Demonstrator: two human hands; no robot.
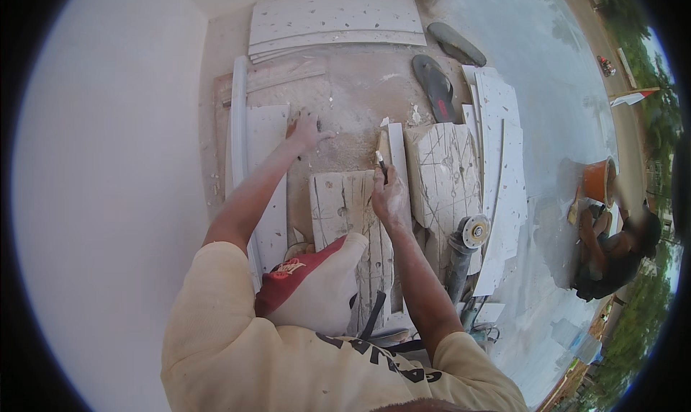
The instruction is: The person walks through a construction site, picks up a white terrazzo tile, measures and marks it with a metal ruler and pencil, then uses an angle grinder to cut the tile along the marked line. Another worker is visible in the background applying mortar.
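My left hand (pixel 308 132) reaches forward over the dusty floor with its fingers spread, beside a white speckled tile (pixel 268 153). A small dark thing shows by its fingers, too small to name. My right hand (pixel 391 197) is closed round a marker (pixel 381 164) with a dark body and a white end pointing up and away. Below that hand lies a pale, scored block (pixel 344 202) with dark lines across it. A narrow white strip (pixel 398 153) runs just right of the marker, and a second scored block (pixel 443 171) sits beyond the strip.
An angle grinder (pixel 468 243) rests at the right block's near end. White tile pieces (pixel 507 167) are stacked further right, with more tiles (pixel 335 16) at the back. Two flip-flops (pixel 434 88) lie ahead. Far right, a person (pixel 619 253) crouches near an orange bucket (pixel 597 181). A white wall (pixel 115 196) stands left.
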